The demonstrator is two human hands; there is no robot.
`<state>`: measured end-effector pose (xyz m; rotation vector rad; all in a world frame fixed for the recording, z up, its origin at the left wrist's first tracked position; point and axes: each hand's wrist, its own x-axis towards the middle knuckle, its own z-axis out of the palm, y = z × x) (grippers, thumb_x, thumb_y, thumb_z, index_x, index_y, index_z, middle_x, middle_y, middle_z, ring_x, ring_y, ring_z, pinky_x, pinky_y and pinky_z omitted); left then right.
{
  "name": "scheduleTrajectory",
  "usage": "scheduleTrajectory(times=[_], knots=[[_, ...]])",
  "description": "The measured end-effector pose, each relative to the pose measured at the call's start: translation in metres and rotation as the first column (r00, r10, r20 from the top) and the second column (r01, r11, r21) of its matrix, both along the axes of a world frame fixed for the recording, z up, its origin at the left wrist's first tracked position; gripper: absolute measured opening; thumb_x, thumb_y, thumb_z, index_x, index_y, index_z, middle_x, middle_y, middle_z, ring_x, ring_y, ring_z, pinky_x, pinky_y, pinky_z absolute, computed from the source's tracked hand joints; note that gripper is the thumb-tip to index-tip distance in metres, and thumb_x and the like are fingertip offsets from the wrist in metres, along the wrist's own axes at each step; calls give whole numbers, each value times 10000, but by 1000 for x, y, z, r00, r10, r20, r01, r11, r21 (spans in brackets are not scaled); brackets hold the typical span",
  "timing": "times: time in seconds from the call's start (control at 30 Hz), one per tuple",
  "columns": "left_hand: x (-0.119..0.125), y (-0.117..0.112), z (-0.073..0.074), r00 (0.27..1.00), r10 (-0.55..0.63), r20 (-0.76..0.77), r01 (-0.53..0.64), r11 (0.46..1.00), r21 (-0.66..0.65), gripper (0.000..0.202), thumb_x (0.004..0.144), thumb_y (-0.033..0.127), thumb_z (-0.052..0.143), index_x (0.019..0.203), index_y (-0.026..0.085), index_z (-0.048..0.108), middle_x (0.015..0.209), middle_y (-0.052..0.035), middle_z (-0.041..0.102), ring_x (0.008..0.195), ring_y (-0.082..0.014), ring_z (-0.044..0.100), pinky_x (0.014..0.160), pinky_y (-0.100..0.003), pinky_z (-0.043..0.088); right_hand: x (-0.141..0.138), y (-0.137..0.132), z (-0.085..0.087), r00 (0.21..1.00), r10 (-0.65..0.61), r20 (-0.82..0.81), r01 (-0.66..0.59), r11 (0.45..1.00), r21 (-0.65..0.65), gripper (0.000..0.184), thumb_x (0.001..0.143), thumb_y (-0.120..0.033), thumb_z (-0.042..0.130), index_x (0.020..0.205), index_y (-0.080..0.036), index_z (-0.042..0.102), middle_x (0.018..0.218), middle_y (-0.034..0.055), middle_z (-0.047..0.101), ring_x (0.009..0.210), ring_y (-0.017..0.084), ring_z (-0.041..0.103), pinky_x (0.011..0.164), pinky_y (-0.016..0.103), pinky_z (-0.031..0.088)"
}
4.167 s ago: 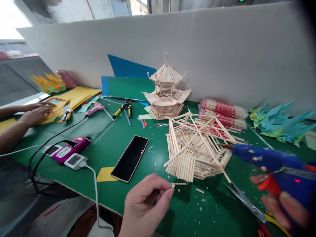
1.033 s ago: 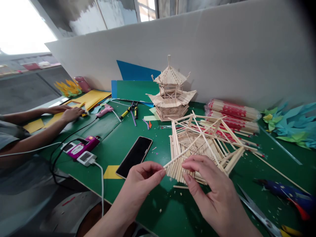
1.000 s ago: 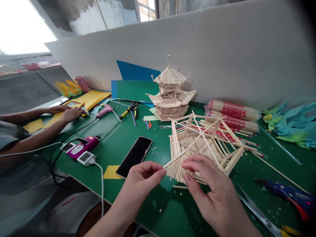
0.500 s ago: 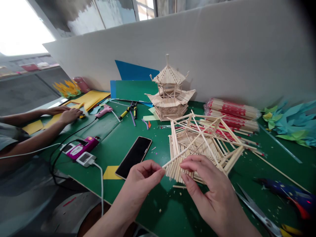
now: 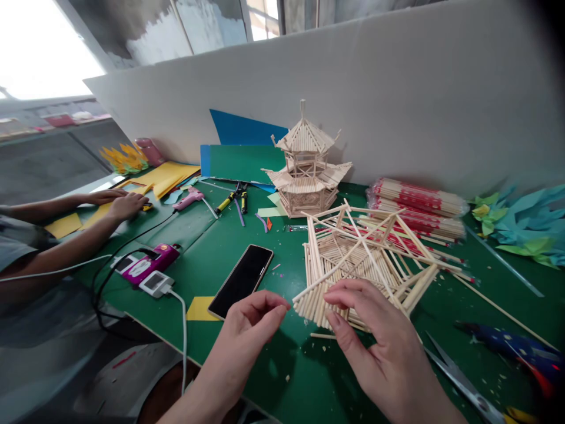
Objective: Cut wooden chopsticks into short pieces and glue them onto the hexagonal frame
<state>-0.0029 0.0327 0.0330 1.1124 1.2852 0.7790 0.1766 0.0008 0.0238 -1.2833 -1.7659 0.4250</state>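
A roof-like frame of pale wooden sticks (image 5: pixel 339 274) lies on the green table in front of me, with sticks crossing over its top. My left hand (image 5: pixel 256 327) is just off its near left corner, beside the end of a diagonal stick (image 5: pixel 315 282). Thumb and forefinger sit close together but hold nothing I can see. Over the near edge of the frame hovers my right hand (image 5: pixel 375 335), fingers curved and apart from the thumb. Whether its fingertips touch the sticks is unclear. Behind stands a finished-looking two-tiered stick pagoda (image 5: pixel 304 171).
Scissors (image 5: pixel 463 377) and a blue tool (image 5: pixel 507 347) lie at right, with packs of sticks (image 5: pixel 417 200) behind. A phone (image 5: pixel 242 280), power bank (image 5: pixel 148 265), pink glue gun (image 5: pixel 189 199) and pliers (image 5: pixel 233 198) are leftward. Another person's hands (image 5: pixel 126 203) rest over yellow paper.
My left hand has let go of the diagonal stick's end and drawn slightly left. The stick stays lying across the frame. My right hand has hardly moved.
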Motion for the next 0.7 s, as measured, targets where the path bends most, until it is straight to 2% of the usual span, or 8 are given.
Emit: scheduleTrajectory(times=[0.3, 0.7], knots=[[12, 3, 1, 1000, 22, -16, -21, 999, 30, 163, 711, 288, 607, 622, 151, 605, 531, 44, 462, 505, -87, 361, 481, -179, 288, -1, 4, 0, 1000, 4, 15, -4, 1000, 21, 177, 797, -147, 483, 952, -216, 535, 958, 52, 566, 900, 179, 547, 750, 325, 474], [11, 4, 0, 1000, 4, -29, -3, 999, 32, 178, 720, 270, 599, 600, 141, 571, 523, 51, 441, 500, -73, 327, 468, -173, 267, -1, 2, 1, 1000, 7, 15, -7, 1000, 14, 164, 797, -150, 478, 934, -214, 541, 946, 55, 570, 883, 182, 556, 730, 319, 483]])
